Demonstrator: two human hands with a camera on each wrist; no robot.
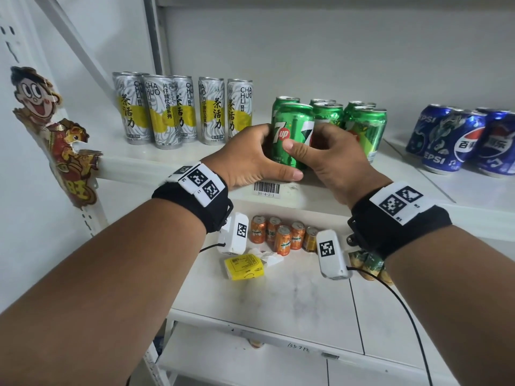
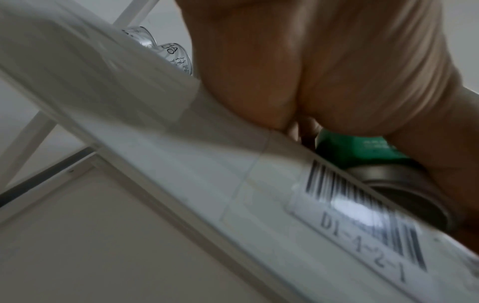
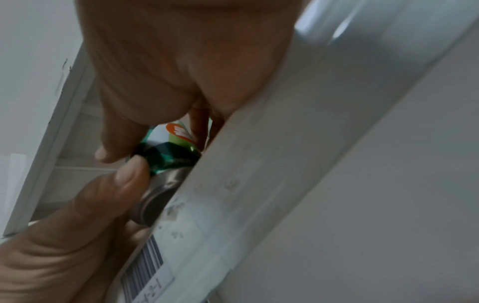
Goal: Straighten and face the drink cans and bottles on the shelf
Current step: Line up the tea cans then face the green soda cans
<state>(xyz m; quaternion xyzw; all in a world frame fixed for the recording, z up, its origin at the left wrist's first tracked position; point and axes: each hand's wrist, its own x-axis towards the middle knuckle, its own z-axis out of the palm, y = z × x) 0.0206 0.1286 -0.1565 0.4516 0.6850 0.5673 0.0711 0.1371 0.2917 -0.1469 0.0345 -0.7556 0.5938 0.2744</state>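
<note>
A green 7up can (image 1: 289, 129) stands at the front of the white shelf (image 1: 156, 160), its logo toward me. My left hand (image 1: 250, 160) grips its left side, thumb along its base. My right hand (image 1: 326, 154) grips its right side, thumb across the front. The left wrist view shows the can's green wall and metal base (image 2: 368, 155) over the shelf lip; the right wrist view shows the same can (image 3: 166, 160) pinched between both thumbs. More green cans (image 1: 365, 129) stand behind and to the right.
Tall silver-and-yellow tea cans (image 1: 167, 112) line the shelf's left; blue Pepsi cans (image 1: 457, 140) stand at the right. A barcode label (image 1: 267, 188) marks the shelf edge. Below, orange cans (image 1: 281, 235) and a yellow packet (image 1: 244, 266) lie on the lower shelf.
</note>
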